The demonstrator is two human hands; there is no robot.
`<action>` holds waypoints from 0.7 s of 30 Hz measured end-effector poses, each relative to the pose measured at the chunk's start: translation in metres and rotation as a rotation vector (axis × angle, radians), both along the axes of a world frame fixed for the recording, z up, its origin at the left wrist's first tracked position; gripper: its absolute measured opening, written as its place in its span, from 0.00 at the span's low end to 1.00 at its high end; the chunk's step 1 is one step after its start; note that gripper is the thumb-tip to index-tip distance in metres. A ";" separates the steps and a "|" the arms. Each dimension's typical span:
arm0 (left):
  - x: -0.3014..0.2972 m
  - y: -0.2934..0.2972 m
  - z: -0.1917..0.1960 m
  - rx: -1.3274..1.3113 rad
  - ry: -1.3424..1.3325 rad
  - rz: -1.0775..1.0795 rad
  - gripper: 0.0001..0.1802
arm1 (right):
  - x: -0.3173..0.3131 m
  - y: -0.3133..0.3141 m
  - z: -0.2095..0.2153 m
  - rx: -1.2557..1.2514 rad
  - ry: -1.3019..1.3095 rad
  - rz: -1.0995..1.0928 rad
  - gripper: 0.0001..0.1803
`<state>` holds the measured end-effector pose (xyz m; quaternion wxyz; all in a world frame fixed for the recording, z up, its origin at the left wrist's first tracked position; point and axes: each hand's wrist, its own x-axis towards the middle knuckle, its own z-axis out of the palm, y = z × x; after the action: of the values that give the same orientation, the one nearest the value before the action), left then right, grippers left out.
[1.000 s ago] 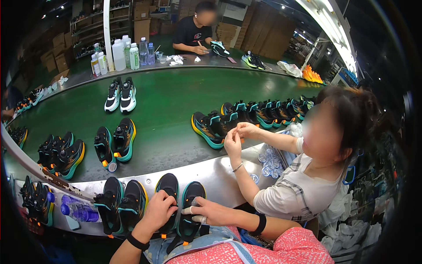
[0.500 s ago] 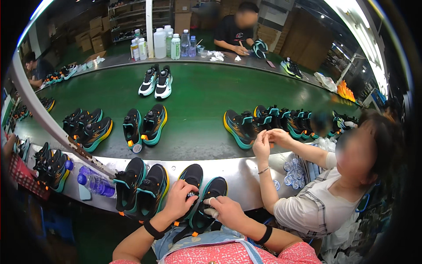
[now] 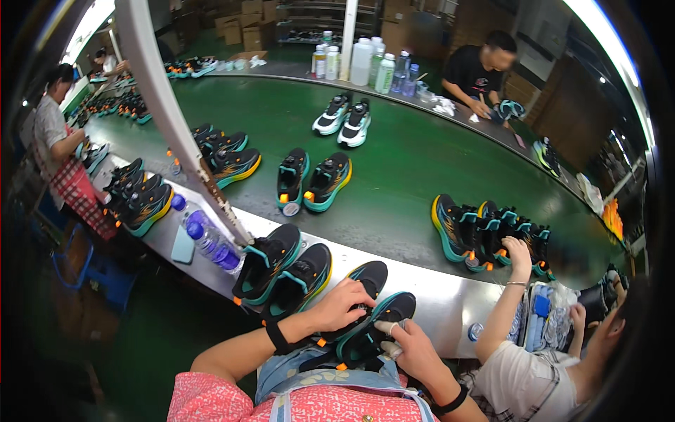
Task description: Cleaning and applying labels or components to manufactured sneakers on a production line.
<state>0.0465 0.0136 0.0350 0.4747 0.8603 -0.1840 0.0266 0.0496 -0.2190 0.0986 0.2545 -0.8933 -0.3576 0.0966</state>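
Observation:
At the near metal edge I have a pair of black sneakers with teal soles. My left hand (image 3: pixel 343 307) is closed over the tongue of the left sneaker (image 3: pixel 371 276), fingers bent at its dial. On the right sneaker (image 3: pixel 398 307), my right hand (image 3: pixel 416 348) grips the collar from the right side; pale covers sit on some of its fingers. My fingers partly hide both openings. Just left of my left hand stand two more black sneakers, one teal-soled (image 3: pixel 275 254) and one yellow-soled (image 3: pixel 304 278).
Purple-labelled bottles (image 3: pixel 211 243) and a pale blue flat object (image 3: pixel 183 244) lie left, by a white post (image 3: pixel 169 105). Sneaker pairs sit on the green belt (image 3: pixel 394 169). At right, a co-worker's arm (image 3: pixel 508 309) reaches towards a sneaker row (image 3: pixel 485 232). Another person sits across the belt.
The view has swung left, so the scene sits further right. My hands stay on the same two sneakers. The co-worker's hands have parted, one reaching to the sneaker row.

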 end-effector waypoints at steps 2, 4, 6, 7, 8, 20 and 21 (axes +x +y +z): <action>0.007 0.004 -0.006 -0.022 0.014 -0.115 0.14 | -0.010 -0.001 -0.008 -0.040 -0.032 0.045 0.17; 0.009 0.002 -0.008 -0.047 -0.031 -0.080 0.19 | -0.018 0.006 -0.022 0.041 -0.052 -0.209 0.16; 0.009 -0.001 -0.002 -0.073 0.010 0.027 0.23 | -0.012 0.008 -0.025 0.077 -0.080 -0.205 0.15; 0.008 -0.003 0.004 -0.058 0.033 0.126 0.21 | -0.006 0.009 -0.022 0.100 -0.112 -0.175 0.15; 0.006 -0.005 0.005 -0.037 0.033 0.163 0.20 | 0.001 0.009 -0.017 0.154 -0.085 -0.088 0.14; 0.009 0.005 0.018 0.015 -0.029 0.100 0.18 | -0.004 0.003 -0.016 0.160 -0.041 -0.143 0.17; 0.004 -0.002 0.022 0.009 -0.022 0.086 0.18 | -0.010 0.003 -0.022 0.153 -0.035 -0.157 0.17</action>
<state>0.0501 0.0117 0.0569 0.4673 0.8691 -0.1521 0.0555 0.0395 -0.2158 0.0762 0.3224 -0.8982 -0.2972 0.0330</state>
